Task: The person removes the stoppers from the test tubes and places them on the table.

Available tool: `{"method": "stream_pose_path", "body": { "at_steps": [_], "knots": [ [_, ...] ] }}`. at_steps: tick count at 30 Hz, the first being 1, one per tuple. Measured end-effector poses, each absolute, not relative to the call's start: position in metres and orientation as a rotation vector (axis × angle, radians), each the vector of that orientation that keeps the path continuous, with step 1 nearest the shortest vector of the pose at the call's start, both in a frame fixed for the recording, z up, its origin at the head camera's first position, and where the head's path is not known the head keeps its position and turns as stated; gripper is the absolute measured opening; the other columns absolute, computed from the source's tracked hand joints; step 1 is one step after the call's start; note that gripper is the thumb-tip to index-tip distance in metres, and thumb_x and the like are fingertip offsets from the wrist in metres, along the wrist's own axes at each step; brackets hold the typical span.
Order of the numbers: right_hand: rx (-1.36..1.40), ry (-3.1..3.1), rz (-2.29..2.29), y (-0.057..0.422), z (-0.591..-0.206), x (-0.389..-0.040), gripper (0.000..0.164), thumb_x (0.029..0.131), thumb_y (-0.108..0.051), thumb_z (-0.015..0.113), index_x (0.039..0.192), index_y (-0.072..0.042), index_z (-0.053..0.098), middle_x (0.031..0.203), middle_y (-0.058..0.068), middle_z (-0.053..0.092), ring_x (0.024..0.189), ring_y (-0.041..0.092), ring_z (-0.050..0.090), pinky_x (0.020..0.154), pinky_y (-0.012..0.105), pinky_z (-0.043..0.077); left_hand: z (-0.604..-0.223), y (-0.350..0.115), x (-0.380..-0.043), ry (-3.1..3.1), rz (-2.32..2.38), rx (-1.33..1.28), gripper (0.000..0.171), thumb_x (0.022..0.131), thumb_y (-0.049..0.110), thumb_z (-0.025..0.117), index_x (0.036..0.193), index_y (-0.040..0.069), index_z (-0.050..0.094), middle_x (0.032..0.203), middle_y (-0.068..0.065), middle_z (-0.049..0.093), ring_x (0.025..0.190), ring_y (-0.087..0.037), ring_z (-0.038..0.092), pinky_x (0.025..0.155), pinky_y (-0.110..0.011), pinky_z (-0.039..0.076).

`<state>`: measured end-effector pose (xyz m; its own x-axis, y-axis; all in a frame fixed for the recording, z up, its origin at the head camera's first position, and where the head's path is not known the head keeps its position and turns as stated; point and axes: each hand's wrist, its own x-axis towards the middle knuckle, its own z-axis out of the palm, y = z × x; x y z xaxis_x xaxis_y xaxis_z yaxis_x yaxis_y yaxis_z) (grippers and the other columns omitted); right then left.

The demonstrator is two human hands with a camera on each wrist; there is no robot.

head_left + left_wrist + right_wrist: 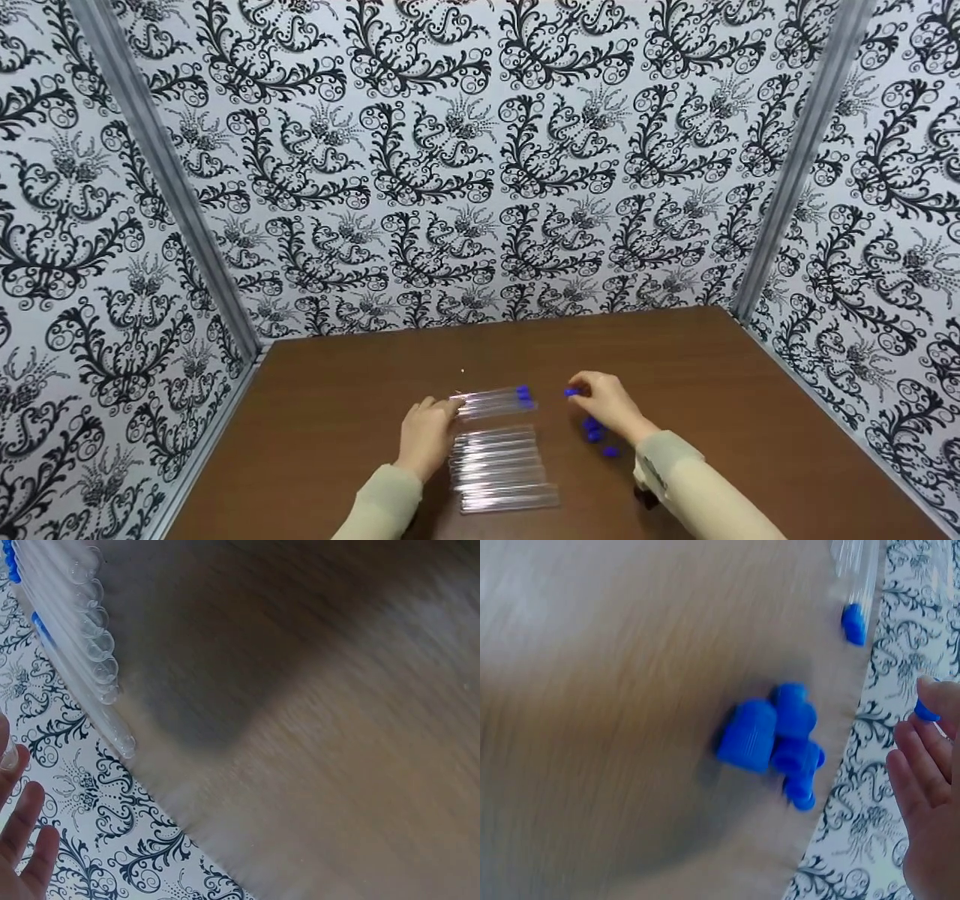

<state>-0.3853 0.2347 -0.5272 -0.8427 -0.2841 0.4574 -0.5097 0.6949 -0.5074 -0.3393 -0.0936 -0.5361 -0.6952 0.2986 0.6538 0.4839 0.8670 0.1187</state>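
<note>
My left hand (427, 436) is at the closed ends of the far group of clear test tubes (491, 401). In the left wrist view its thumb and fingers pinch the rounded end of a test tube (9, 757). Blue caps (523, 396) sit on the right ends of several far tubes. My right hand (607, 405) pinches a blue cap (571, 392) between thumb and fingertips, a short way right of the capped ends. In the right wrist view, that cap (926, 712) shows partly behind the thumb.
Nearer me on the brown table (337, 375) lies a row of uncapped clear tubes (499, 465), side by side. Several loose blue caps (592, 430) lie below my right hand, with one cap (610, 452) a little apart. Patterned walls (450, 187) enclose the table.
</note>
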Motion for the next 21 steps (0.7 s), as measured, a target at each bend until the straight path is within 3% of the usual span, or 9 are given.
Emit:
{"method": "stream_pose_path", "body": {
  "at_steps": [5,10,21],
  "knots": [
    [0.482,-2.621,0.931,0.247,-0.53,-0.39,0.011,0.083,-0.008,0.075,0.093,-0.009,0.071,0.091,0.001,0.07,0.084,0.021,0.065,0.079,0.042,0.051,-0.545,-0.095,-0.343,-2.379,-0.394,-0.563,0.016,0.076,0.014,0.08,0.087,0.014,0.069,0.08,0.003,0.07,0.075,-0.021,0.058,0.071,-0.046,0.051],
    [0.38,-2.66,0.906,0.255,-0.536,-0.393,0.012,0.085,-0.009,0.073,0.097,-0.008,0.073,0.095,0.003,0.07,0.092,0.026,0.065,0.085,0.045,0.05,-0.551,-0.097,-0.344,-2.408,-0.405,-0.539,0.015,0.077,0.013,0.079,0.088,0.013,0.068,0.082,0.001,0.07,0.079,-0.024,0.06,0.078,-0.054,0.051],
    [0.201,-2.748,0.864,0.265,-0.539,-0.397,0.023,0.088,-0.013,0.069,0.109,-0.003,0.072,0.1,0.008,0.071,0.089,0.026,0.066,0.078,0.045,0.052,-0.558,-0.097,-0.349,-2.437,-0.433,-0.49,0.012,0.079,0.019,0.079,0.088,0.015,0.071,0.082,0.004,0.071,0.075,-0.02,0.059,0.066,-0.04,0.049]
  ]
}}
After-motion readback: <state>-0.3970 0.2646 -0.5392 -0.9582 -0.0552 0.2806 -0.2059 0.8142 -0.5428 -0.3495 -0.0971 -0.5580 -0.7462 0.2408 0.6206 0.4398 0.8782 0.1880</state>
